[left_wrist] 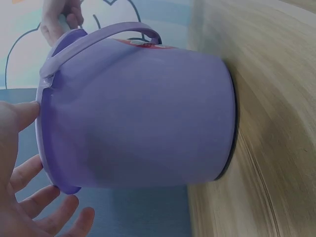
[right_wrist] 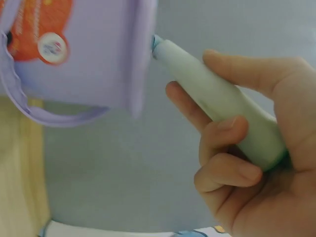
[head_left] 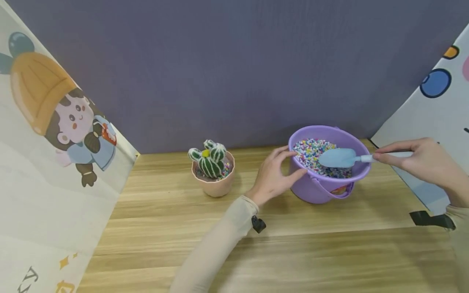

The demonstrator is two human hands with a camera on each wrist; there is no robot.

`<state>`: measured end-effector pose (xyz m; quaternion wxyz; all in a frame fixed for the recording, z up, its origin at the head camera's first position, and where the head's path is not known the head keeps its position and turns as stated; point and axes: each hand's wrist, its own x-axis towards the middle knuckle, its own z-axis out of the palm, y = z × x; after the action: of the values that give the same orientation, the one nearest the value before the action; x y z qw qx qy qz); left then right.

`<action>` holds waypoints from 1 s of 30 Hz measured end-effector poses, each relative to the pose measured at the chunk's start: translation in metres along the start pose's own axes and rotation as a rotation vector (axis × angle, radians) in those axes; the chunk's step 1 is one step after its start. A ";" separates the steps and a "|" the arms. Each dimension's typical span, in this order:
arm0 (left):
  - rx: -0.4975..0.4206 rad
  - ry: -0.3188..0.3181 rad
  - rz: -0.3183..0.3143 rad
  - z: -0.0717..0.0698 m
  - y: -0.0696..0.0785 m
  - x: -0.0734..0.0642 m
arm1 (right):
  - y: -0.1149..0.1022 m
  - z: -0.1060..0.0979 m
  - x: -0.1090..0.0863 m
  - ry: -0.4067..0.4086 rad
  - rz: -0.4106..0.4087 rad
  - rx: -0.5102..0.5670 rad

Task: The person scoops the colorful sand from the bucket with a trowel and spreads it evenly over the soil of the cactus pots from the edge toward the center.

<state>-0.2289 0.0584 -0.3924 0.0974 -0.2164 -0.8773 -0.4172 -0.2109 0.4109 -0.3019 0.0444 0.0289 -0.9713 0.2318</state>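
A purple bucket [head_left: 311,191] stands on the table, filled partway with small multicoloured pebbles [head_left: 311,152]. My left hand [head_left: 272,177] touches the left side of its rim, thumb and fingers spread apart; in the left wrist view the fingertips [left_wrist: 44,197] lie right at the rim. A small trowel [head_left: 338,158] with a light blue blade and pale handle [right_wrist: 217,94] is held by my right hand [head_left: 428,160], fingers curled round the handle. Its blade is inside the bucket, lying low over the pebbles. In the right wrist view the bucket's wall hides the blade.
Left of the bucket, a pink pot [head_left: 216,188] holds a knitted cactus [head_left: 210,165] with some coloured pebbles round it. Behind the wooden table [head_left: 154,236] rises a dark grey panel [head_left: 234,73]. Printed white panels flank both sides. The bucket's handle [head_left: 329,193] hangs at its front.
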 end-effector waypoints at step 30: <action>0.008 0.004 0.000 -0.001 -0.001 0.000 | -0.013 0.035 0.005 -0.016 0.043 0.230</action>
<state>-0.2297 0.0571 -0.3925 0.1000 -0.2149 -0.8787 -0.4143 -0.2171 0.3829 -0.3270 0.0281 0.0149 -0.9391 0.3422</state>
